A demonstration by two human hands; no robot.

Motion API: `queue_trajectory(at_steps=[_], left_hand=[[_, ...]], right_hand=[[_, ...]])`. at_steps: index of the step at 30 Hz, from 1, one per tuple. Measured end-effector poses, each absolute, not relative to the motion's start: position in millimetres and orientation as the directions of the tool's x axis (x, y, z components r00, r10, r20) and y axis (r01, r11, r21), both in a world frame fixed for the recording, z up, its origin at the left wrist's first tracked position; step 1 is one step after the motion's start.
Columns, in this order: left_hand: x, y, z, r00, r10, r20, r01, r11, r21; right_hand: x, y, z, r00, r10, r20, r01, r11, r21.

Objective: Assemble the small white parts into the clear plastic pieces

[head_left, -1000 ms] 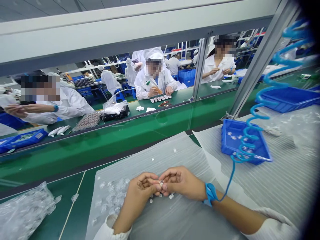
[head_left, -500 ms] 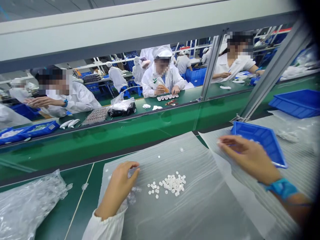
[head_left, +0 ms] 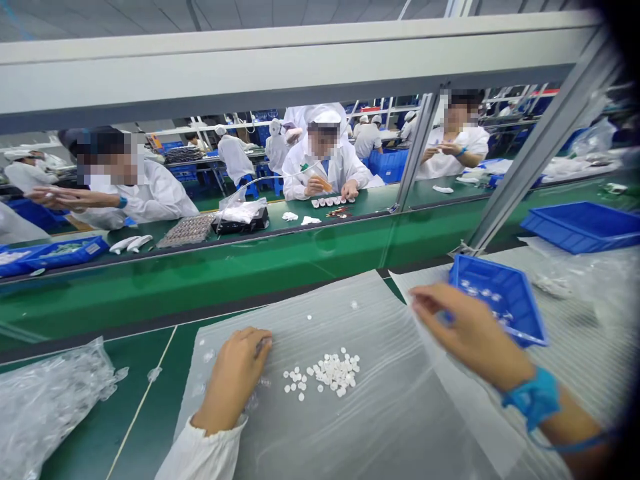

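Note:
My left hand (head_left: pixel 234 379) lies on a white foam sheet (head_left: pixel 385 413), its fingers bent together and pressed down on small clear parts (head_left: pixel 260 385); whatever is under the fingertips is hidden. Just to its right sits a heap of small white round parts (head_left: pixel 327 373). My right hand (head_left: pixel 465 330) hovers palm down above the sheet, fingers stretched out toward the left. It is beside the near left corner of a small blue tray (head_left: pixel 530 330) with several clear parts in it. A blue strap (head_left: pixel 533 398) circles my right wrist.
A plastic bag of clear parts (head_left: pixel 45 400) lies at the left. A green conveyor (head_left: pixel 250 273) runs across behind the sheet, with people in white coats seated beyond it. A slanted metal post (head_left: pixel 530 153) and a second blue tray (head_left: pixel 580 227) stand at the right.
My hands, joined on a small part a second ago, came apart. The right one went to the blue tray and has now drawn back a little; the left stays on the clear parts.

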State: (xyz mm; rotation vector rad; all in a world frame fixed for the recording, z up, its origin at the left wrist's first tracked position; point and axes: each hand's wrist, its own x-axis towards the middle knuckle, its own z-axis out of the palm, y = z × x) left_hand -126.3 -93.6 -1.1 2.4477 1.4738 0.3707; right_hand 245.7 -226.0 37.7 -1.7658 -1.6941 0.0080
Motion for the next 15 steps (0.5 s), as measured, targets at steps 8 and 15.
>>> queue_trajectory(at_steps=[8,15], left_hand=[[-99,-108,-9,0.349,0.937,0.017,0.463,-0.188,0.867],[-77,-123,-6,0.38,0.88,-0.283,-0.078,0.336,0.939]], right_hand=[[142,-172,-8,-0.448,0.886,0.118,0.7,0.431,-0.569],[148,-171,-26,-0.456,0.878,0.142,0.575,0.413,-0.706]])
